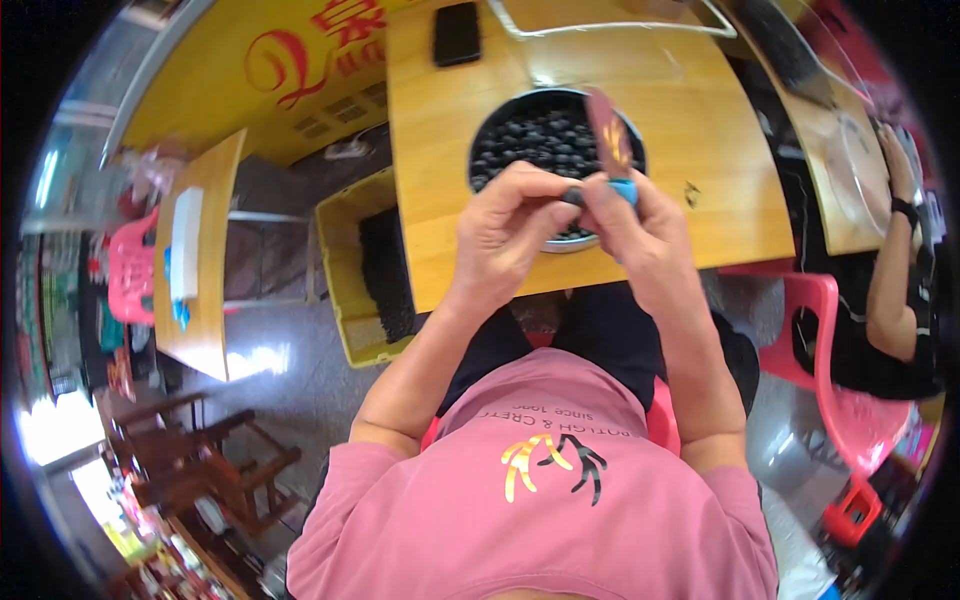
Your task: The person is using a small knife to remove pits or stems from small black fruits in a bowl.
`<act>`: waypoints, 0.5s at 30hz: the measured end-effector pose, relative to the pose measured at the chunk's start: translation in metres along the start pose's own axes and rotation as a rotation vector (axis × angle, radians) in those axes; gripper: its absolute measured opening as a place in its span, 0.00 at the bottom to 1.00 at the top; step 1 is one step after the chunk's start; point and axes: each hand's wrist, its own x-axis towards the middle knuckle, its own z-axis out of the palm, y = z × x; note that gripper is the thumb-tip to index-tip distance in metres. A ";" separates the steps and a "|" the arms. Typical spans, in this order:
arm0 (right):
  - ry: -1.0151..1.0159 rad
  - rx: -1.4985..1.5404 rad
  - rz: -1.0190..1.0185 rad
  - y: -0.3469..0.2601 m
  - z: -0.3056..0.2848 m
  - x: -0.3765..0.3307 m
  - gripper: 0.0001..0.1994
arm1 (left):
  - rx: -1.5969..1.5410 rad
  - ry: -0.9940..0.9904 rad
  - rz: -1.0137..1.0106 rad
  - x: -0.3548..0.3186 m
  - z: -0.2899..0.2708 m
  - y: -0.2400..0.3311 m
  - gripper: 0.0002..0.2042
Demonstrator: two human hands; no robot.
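The small dark round berry-like fruit [573,196] sits pinched between the fingertips of the left hand [515,225] and the right hand [640,235], held above the near rim of the round metal bowl [480,135] filled with more dark round fruits [535,140]. The left grip is pressed together on the fruit. The right grip is closed around a small tool with a blue handle and a flat reddish blade [610,140], the blade pointing up and away over the bowl; its working end at the fruit is hidden by the fingers.

Hazards, as judged from this position:

- Slip of the fruit. It is small, smooth-looking and held by fingertips only; a loose pinch would drop it into the bowl or onto the lap.
- Contact of the tool with the left fingertips, which lie just beside it.
- Displacement of the bowl. It stands near the front edge of the light wooden bench [700,90]; a downward knock from either wrist could tip it.

The black phone [457,33] lies well apart at the far side. A yellow plastic crate [345,290] stands on the floor to the left.
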 end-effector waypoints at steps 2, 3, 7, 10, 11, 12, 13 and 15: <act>-0.056 0.080 0.060 0.002 -0.003 -0.002 0.10 | -0.010 -0.038 0.013 -0.002 -0.002 0.000 0.11; -0.053 0.074 0.072 0.006 -0.004 -0.002 0.10 | 0.026 -0.056 -0.001 -0.003 -0.007 0.005 0.10; 0.006 -0.004 0.019 0.009 -0.007 0.002 0.10 | 0.317 0.220 0.025 -0.015 -0.047 0.020 0.08; 0.090 -0.027 -0.001 0.010 -0.028 0.002 0.10 | 0.438 0.535 -0.012 -0.029 -0.097 0.024 0.06; 0.121 -0.026 0.012 0.011 -0.036 0.002 0.11 | 0.519 0.587 -0.036 -0.034 -0.111 0.025 0.06; 0.144 -0.022 0.020 0.012 -0.042 0.003 0.11 | 0.672 0.562 -0.140 -0.048 -0.141 0.017 0.09; 0.160 -0.011 0.028 0.014 -0.047 0.005 0.11 | 0.905 0.495 -0.152 -0.054 -0.156 0.018 0.11; 0.188 -0.026 0.037 0.019 -0.055 0.004 0.11 | 1.108 0.483 -0.120 -0.054 -0.158 0.013 0.09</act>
